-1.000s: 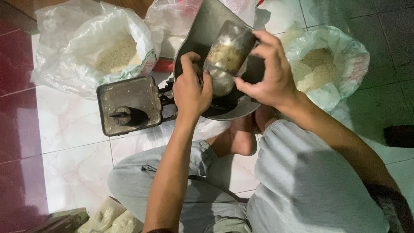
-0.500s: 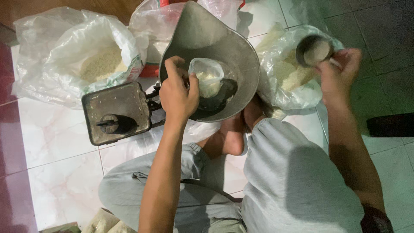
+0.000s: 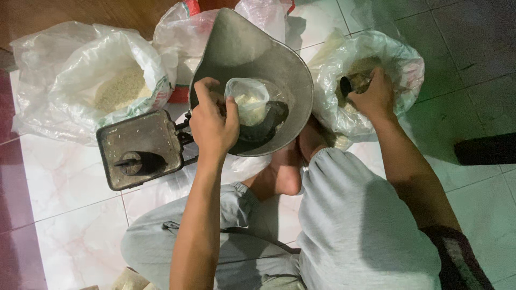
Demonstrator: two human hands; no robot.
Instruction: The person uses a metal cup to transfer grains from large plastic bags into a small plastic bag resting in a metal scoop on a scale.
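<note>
Two hands share the work here. The left hand pinches the rim of a small clear plastic bag, fingers and thumb closed on the film so that its mouth stands open. The bag sits inside the grey metal scale pan and already holds a little pale grain at its bottom. The right hand is well apart from it, down in the open plastic sack to the right, its fingers wrapped around a dark scoop or can; how much grain the scoop carries cannot be told, since the hand covers most of it.

Doing this step well seems to call for a steady left hand: the bag's mouth should stay wide and upright, resting on the pan so the balance reads the whole load. The scoop is best brought over level and tipped slowly right above the opening, so that no grain spills into the pan beside the bag.

Beside the pan, to the left, the square weight platform carries a dark weight. A second sack of white grain stands open further left on the tiled floor.
</note>
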